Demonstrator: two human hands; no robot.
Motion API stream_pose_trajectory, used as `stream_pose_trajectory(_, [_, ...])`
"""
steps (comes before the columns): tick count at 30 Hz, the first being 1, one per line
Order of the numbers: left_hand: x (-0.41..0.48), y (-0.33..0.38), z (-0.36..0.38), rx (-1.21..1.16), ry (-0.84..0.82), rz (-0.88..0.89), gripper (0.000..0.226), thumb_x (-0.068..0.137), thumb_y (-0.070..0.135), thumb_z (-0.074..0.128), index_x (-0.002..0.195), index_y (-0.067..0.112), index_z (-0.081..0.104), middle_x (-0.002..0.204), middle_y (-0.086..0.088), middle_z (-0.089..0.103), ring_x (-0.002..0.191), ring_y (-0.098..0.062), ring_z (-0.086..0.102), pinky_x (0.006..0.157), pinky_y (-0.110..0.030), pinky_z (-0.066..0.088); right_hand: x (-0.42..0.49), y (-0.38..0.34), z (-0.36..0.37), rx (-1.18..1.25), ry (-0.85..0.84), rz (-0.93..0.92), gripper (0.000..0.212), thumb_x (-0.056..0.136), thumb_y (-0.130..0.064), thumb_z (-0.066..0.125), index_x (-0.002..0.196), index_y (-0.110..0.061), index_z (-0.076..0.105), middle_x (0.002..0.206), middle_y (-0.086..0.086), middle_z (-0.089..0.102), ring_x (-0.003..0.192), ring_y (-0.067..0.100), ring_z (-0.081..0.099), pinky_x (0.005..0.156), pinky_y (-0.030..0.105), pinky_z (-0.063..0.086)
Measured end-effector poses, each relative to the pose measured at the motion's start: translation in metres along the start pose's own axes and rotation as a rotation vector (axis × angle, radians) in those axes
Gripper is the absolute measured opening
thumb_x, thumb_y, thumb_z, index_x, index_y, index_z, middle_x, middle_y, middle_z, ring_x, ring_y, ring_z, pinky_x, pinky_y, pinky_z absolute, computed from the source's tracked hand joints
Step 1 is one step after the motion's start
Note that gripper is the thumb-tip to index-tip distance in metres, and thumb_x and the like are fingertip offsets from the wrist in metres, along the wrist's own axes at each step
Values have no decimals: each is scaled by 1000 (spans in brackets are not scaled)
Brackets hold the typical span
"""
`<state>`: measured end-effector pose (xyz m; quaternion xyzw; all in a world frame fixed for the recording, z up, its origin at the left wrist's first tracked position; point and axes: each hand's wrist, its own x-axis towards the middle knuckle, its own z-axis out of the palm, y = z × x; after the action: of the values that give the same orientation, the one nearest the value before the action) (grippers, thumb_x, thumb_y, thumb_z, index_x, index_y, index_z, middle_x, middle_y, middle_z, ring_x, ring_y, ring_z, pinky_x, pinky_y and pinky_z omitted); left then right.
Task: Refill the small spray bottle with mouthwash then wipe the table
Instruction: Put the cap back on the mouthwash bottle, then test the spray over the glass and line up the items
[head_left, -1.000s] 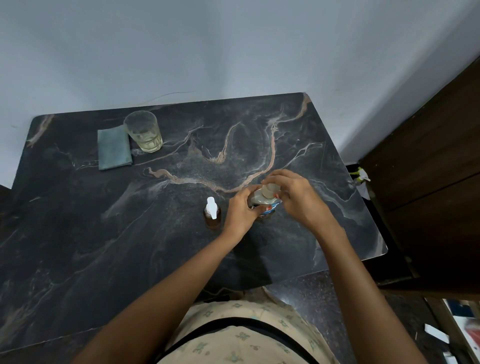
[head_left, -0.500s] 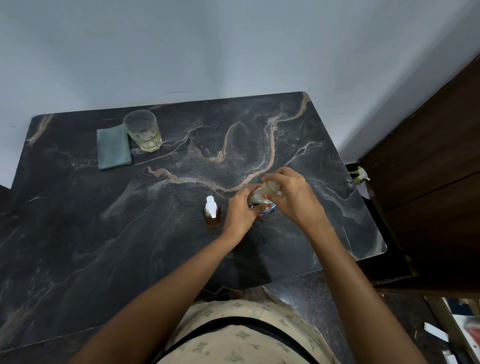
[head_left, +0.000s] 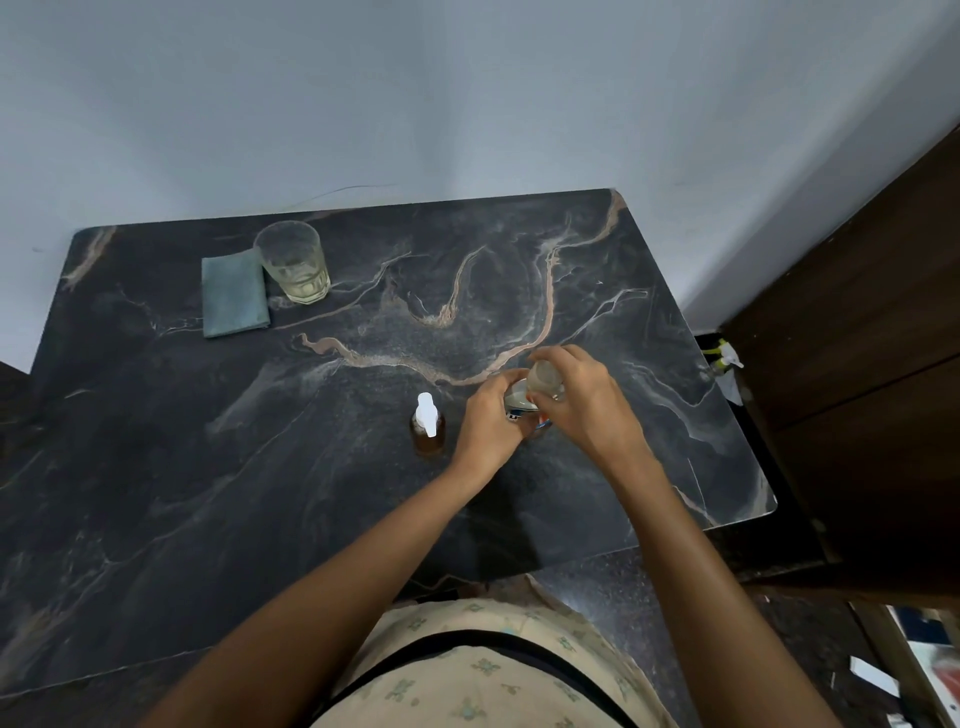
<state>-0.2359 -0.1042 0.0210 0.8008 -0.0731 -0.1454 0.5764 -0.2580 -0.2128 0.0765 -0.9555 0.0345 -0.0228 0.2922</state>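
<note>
Black marble veined with tan and white makes up the worktop (head_left: 208, 467) in front of me, set against a pale wall. My left hand (head_left: 488, 423) is curled round the body of the mouthwash bottle (head_left: 516, 404), which stands on the right half of the worktop. Only its pale shoulder and a scrap of blue and red label show between my fingers. My right hand (head_left: 584, 410) reaches over from the right, with fingers and thumb closed round the translucent cap (head_left: 543, 375) at the top of that bottle. I cannot tell whether the cap is seated or lifted free. Just left of my left hand, and apart from it, the small spray bottle (head_left: 427, 431) stands upright, amber brown with its white spray head on. Well back toward the far left corner a clear glass (head_left: 293, 260) holds a little pale yellow liquid. A folded grey-blue cloth (head_left: 234, 293) lies flat right beside it on its left. A dark wooden cabinet (head_left: 857, 364) stands to the right of the worktop.
</note>
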Motion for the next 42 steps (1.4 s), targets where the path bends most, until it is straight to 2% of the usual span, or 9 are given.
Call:
stream_pose_trajectory(2, [0,3,-2,35,-9,11,51,70,7,74,117,10,53,114,-7,61,101,-13,57,84,-16,44,1,1,-4,34,-16,22,36,76,-12,68,111,-14,58,109,6,59,95,21,57,78,36,50])
stream_pose_trajectory(5, [1,8,-11,91,12,52,53,73,6,71,122,9,50,121,-5,58,108,-10,52,83,-8,33,5,1,-11,95,-4,30,34,77,-21,70,110,-17,60,107,2,62,91,12,56,82,34,50])
stream_pose_trajectory(11, [10,16,-43,22,65,55,56,71,3,73,122,9,51,126,-6,56,115,-11,50,94,-16,36,31,-13,-24,185,48,37,24,83,-18,65,106,-11,64,102,4,66,87,11,58,82,25,48])
stream_pose_trajectory(16, [18,17,-85,-78,167,58,47,74,3,70,117,10,55,123,-4,58,114,-9,51,98,-16,36,75,-37,-21,207,-132,-25,22,86,-16,61,106,-9,63,94,-3,61,85,8,58,71,6,44])
stream_pose_trajectory(19, [26,10,-113,-71,262,27,43,76,6,68,117,10,55,121,-4,58,112,-9,51,98,-20,37,105,-53,-7,197,-240,-74,20,86,-14,61,104,-7,63,97,4,65,88,14,61,78,15,46])
stream_pose_trajectory(24, [47,-18,-157,-15,416,-47,43,77,10,69,117,9,55,122,-6,59,110,-9,51,96,-24,41,153,-75,30,69,-386,-167,23,86,-12,61,106,-4,63,107,12,67,93,17,62,78,11,41])
stream_pose_trajectory(31, [86,-69,-207,-6,559,-115,50,73,5,72,118,6,52,121,-12,58,114,-20,52,94,-25,40,218,-96,98,-28,-517,-204,42,82,-14,66,120,-2,51,119,16,59,108,26,57,93,32,46])
stream_pose_trajectory(38, [134,-96,-249,3,537,-148,72,71,9,75,132,7,36,137,-11,42,126,-18,39,106,-30,34,260,-114,153,72,-497,-137,72,75,-10,72,135,-4,31,138,17,40,126,26,41,106,34,34])
stream_pose_trajectory(42, [157,-97,-260,-78,386,-139,76,69,1,74,133,3,34,128,0,43,117,-8,38,94,-15,37,275,-119,175,128,-491,-138,86,70,-8,76,138,-3,23,142,17,34,131,27,34,108,33,29])
